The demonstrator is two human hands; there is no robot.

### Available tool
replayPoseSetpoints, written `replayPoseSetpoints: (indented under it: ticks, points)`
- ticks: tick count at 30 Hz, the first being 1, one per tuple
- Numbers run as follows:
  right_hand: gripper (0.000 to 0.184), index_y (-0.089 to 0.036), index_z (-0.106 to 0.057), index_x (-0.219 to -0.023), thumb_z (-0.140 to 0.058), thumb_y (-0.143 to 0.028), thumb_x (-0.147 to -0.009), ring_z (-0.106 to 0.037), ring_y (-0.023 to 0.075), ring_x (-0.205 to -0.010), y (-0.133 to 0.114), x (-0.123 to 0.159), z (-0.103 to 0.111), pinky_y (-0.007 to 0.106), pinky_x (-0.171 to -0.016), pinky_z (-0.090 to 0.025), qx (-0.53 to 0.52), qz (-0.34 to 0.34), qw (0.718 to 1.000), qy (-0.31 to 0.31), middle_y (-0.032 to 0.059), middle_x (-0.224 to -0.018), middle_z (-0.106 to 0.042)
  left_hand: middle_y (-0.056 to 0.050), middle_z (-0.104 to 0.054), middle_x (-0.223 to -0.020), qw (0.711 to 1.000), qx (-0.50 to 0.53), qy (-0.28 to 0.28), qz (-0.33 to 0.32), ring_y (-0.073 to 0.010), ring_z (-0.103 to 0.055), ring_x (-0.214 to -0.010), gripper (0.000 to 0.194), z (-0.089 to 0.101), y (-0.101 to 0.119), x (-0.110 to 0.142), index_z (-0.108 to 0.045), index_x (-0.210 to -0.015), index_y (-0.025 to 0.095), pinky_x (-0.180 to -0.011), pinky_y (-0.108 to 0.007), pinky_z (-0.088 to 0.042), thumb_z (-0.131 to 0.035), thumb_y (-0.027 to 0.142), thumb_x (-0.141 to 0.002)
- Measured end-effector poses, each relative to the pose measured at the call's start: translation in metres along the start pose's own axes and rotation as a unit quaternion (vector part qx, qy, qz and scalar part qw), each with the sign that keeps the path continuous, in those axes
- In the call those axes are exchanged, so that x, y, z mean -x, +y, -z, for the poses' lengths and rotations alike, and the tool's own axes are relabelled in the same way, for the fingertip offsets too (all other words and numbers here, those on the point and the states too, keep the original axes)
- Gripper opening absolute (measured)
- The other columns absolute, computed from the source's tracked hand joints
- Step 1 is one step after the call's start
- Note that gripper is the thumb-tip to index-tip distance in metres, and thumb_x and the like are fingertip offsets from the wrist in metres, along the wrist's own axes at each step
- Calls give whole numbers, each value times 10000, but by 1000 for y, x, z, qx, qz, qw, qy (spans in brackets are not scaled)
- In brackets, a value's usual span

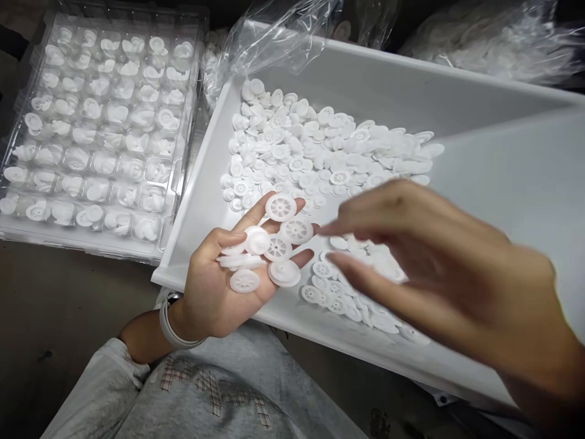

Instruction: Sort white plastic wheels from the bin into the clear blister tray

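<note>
My left hand (212,299), palm up over the near left side of the grey bin (484,116), cradles several white plastic wheels (281,208). Its thumb presses on some of them, while others lie along the fingers. Most are round discs with spoke-like ribs; a few show a smooth face or stand on edge. My right hand (439,274), smeared by motion, hovers just right of the left fingertips. Its thumb and fingers are apart, with nothing visible between them. Below it and behind both hands, loose white wheels (292,149) lie heaped in the bin.
At left stands a clear plastic tray (77,242) with rows of compartments, holding white parts. Crumpled clear plastic film (278,36) drapes over the bin's far left corner. Another clear plastic bag (498,46) lies behind the bin. The bin's raised walls surround the heap.
</note>
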State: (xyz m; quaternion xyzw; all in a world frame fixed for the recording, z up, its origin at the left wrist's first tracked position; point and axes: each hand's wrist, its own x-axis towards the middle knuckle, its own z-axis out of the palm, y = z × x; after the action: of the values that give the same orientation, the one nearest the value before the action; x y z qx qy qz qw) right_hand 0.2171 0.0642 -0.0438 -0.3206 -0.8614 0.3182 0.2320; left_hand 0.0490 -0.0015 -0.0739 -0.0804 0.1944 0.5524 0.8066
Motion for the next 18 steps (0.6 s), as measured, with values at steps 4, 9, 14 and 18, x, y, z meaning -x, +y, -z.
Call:
replayPoseSetpoints:
  ticks: [4, 9, 14, 18]
  points:
    - [358, -234, -561, -1196, -617, -134, -857, -600, 173, -805, -3, 21, -6, 324, -629, -489, 145, 145, 977, -54, 53, -965, -634, -6, -537, -1411, 1000, -10, 21, 6, -225, -308, -1454, 578, 0, 1, 0, -465, -1386, 206, -1249, -381, -218, -451, 256, -811]
    - [334, -213, -572, -1144, -590, -62, -847, -588, 154, -711, 1, 23, -16, 309, -587, -460, 215, 187, 958, -38, 56, -965, -680, 8, -494, -1451, 1000, -6, 16, 2, -241, -321, -1446, 609, -2, 1, -1, -426, -1415, 236, -1233, -400, -258, -433, 248, -806]
    - [316, -186, -563, -1078, -633, -30, -812, -607, 147, -762, -1, 23, -20, 287, -610, -496, 151, 156, 976, 3, 67, -953, -676, -11, -510, -1436, 1000, -11, -15, 0, -277, -328, -1440, 583, -1, -1, 1, -446, -1405, 228, -1218, -476, -270, -416, 256, -823]
    - [286, -247, -538, -1095, -614, -108, -857, -606, 116, -729, -6, 24, -23, 218, -538, -510, -24, -24, 999, 26, 20, -884, -641, 4, -529, -1417, 1000, -8, -9, -3, -241, -345, -1433, 566, 0, -1, 2, -428, -1415, 231, -1238, -431, -245, -400, 251, -850]
